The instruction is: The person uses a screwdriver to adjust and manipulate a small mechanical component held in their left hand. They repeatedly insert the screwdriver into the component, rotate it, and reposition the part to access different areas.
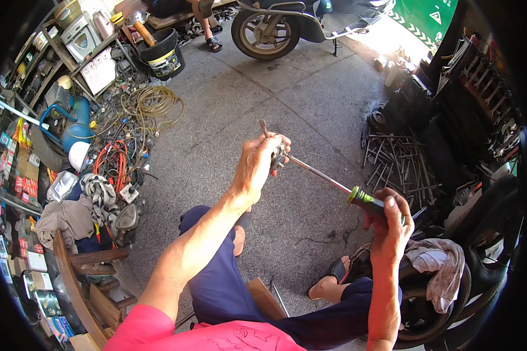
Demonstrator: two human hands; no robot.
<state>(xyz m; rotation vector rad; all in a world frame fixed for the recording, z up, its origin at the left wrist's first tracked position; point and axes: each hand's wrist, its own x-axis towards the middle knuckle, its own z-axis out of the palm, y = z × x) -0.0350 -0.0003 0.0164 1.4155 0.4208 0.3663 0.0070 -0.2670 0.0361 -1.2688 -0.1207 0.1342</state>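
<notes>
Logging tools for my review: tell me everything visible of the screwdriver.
The screwdriver has a black handle with green accents, apparently plastic or rubber, and a long, shiny metal shaft. It slants across the view, handle at lower right, above the grey floor. The right hand grips the handle; the shaft runs to a small metal part in the left hand. Its tip can't be made out.

Screwdriver point(365, 200) between hands point(394, 225), hose coil point(145, 100) left, metal rods point(399, 165) right, scooter point(310, 26) ahead.
</notes>
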